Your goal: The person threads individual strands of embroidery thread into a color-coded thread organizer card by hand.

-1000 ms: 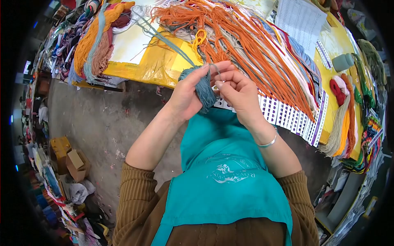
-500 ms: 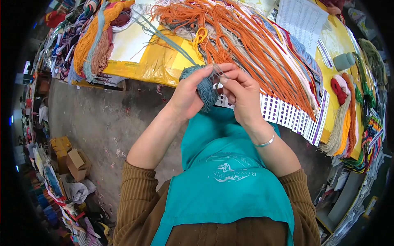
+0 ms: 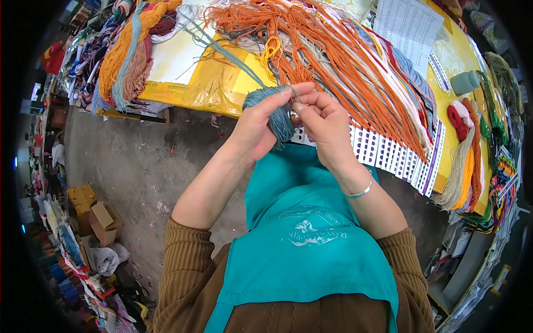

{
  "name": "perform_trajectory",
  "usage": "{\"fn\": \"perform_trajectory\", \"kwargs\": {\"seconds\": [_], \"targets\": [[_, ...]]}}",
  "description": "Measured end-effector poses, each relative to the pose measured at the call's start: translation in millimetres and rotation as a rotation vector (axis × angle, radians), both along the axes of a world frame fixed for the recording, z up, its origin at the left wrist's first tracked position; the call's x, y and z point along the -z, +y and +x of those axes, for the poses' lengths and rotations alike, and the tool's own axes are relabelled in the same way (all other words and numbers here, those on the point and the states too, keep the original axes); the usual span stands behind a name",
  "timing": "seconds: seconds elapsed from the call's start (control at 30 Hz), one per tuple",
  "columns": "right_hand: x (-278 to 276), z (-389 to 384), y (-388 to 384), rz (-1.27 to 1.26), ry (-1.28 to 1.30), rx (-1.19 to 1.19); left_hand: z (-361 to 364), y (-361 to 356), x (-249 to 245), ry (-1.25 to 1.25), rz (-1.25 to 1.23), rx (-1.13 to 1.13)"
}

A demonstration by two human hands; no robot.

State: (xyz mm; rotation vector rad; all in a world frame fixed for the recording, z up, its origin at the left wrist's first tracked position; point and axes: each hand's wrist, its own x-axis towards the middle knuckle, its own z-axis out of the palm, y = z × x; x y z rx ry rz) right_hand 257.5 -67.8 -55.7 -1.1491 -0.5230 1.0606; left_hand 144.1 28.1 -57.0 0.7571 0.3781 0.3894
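A thick bundle of blue-grey yarn (image 3: 281, 123) hangs over my left hand (image 3: 256, 125), between thumb and fingers. From it, several strands run up and left across the yellow table edge. My right hand (image 3: 323, 125) is close beside, its thumb and index finger pinching a thin strand of the same yarn near my left fingertips. A bracelet (image 3: 360, 191) circles my right wrist. Behind my hands, long orange yarn strands (image 3: 338, 83) lie spread on the table, over grey, white and blue ones.
White cards with punched holes (image 3: 383, 150) line the yellow table's (image 3: 194, 100) front edge. A printed sheet (image 3: 408, 28) and a grey-green container (image 3: 465, 83) sit at the right. More skeins (image 3: 125, 50) lie at the left. Cardboard boxes (image 3: 105, 222) stand on the floor.
The thin loose loop between my hands has been drawn in, and my right fingertips have shifted slightly toward the left hand. The yarn bundle stays in my left hand.
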Motion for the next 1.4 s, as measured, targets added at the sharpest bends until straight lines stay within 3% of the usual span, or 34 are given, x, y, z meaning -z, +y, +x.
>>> {"fn": "perform_trajectory", "kwargs": {"seconds": [0.27, 0.57, 0.97, 1.07, 1.17, 1.2, 1.3, 1.33, 1.4], "targets": [[7.0, 2.4, -2.0, 0.027, 0.127, -0.038, -1.5, -1.2, -1.9, 0.016, 0.0, -0.011], [5.8, -0.6, -4.3, 0.099, -0.008, 0.054, -4.2, 0.4, 4.0, 0.04, 0.028, -0.054], [0.2, 5.9, -4.8, 0.053, 0.37, 0.052, -3.7, 4.2, 1.6, 0.036, 0.029, -0.057], [-8.3, 27.2, -10.7, 0.012, 0.349, -0.221, -6.0, 7.8, -0.5, 0.038, 0.021, -0.029], [-11.2, 25.9, -7.5, 0.05, -0.264, -0.27, -10.9, 10.0, -11.5, 0.107, 0.077, 0.081], [-24.3, 36.2, -11.5, -0.25, -0.644, -0.317, -13.6, 11.1, -14.5, 0.143, 0.11, 0.127], [-24.6, 50.7, -16.9, -0.01, -0.654, -0.176, -34.9, 32.2, -10.6, 0.211, 0.169, 0.233], [-31.0, 55.8, -18.6, 0.158, -0.528, -0.121, -47.7, 44.2, -0.1, 0.109, 0.027, 0.19], [-40.1, 80.4, -21.0, 0.398, 0.11, -0.029, -71.6, 75.0, 16.1, -0.251, -0.35, 0.077]]}}
